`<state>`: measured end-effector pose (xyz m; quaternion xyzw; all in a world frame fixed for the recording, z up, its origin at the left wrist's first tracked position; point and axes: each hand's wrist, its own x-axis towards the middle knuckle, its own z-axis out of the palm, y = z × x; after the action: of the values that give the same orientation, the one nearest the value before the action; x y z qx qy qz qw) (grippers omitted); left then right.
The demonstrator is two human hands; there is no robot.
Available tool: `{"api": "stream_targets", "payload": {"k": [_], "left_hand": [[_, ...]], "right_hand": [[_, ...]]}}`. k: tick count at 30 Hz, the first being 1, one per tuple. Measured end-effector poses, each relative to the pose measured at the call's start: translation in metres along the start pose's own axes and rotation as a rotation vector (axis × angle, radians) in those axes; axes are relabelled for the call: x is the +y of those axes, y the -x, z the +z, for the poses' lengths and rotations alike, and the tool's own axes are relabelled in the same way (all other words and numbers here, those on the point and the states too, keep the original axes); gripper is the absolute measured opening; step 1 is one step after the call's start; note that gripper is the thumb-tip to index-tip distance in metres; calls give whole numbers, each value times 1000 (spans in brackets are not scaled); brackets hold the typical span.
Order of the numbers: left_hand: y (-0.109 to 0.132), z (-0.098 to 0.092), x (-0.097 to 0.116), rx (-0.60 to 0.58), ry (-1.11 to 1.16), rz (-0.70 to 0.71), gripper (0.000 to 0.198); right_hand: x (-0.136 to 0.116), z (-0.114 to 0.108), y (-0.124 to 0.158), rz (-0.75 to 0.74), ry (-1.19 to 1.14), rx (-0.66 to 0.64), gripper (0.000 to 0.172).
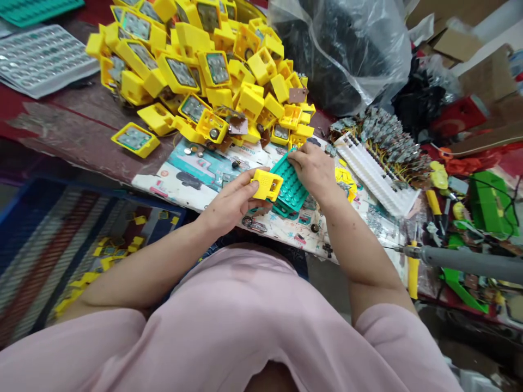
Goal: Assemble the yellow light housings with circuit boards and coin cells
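My left hand (pixel 235 201) is closed around a yellow plastic casing (pixel 267 185), which has an open compartment facing right. Just right of it lies a teal tray (pixel 291 188) with rows of round dimples, partly covered by both hands. Over the tray's far edge is my right hand (pixel 312 169), thumb and fingertips pinched together. Whatever sits between those fingertips is too small or hidden to make out. A printed white sheet (pixel 183 185) lies underneath, with small round metal parts (pixel 194 149) on it.
A large heap of yellow casings (pixel 220 71) rises behind the hands. To the right stand a white ribbed rack (pixel 376 174) with wired parts and a grey-handled soldering iron (pixel 457 260). A blue crate (pixel 24 207) sits lower left. A clear plastic bag (pixel 347 49) is at the back.
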<state>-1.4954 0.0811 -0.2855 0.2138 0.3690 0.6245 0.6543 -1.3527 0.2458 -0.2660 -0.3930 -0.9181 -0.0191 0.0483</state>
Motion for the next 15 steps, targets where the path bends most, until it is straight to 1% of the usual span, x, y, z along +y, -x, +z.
{"api": "stream_targets", "payload": {"k": [2, 5, 6, 8, 11, 13, 15], "left_hand": [[0, 0, 0, 1, 1, 3, 49], [0, 0, 0, 6, 12, -8, 50], [0, 0, 0, 8, 14, -11, 49], [-1, 0, 0, 14, 12, -13, 47], [-2, 3, -1, 28, 16, -29, 43], [-4, 5, -2, 29, 18, -39, 43], [-5, 7, -4, 27, 7, -36, 44]], "right_hand": [[-1, 2, -2, -7, -16, -2, 25], [-1, -1, 4, -35, -162, 84, 22], [-1, -3, 9, -42, -260, 124, 20], [-2, -8, 22, -34, -527, 184, 18], [-9, -16, 45, 41, -917, 192, 12], [-16, -20, 58, 101, -1069, 190, 9], [-22, -22, 68, 137, -1168, 189, 13]]}}
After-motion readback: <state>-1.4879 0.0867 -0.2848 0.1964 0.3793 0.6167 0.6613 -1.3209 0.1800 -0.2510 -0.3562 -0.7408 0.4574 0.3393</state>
